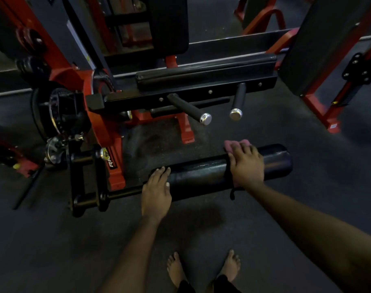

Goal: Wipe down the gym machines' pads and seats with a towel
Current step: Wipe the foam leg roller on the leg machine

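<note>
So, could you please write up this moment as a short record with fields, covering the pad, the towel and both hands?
place: gym floor, in front of a red and black machine
pad: long black roller pad, lying level and low
towel: pink towel, draped over the pad
right hand: right hand presses the towel onto the pad, nearer its free end
left hand: left hand rests bare on the pad's end by the frame
behind the pad: two black handles with shiny caps

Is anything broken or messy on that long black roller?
Slightly. A thin black strip dangles off the long black padded roller just below the right hand, maybe a loose strap or torn cover; too dark to tell.
</note>
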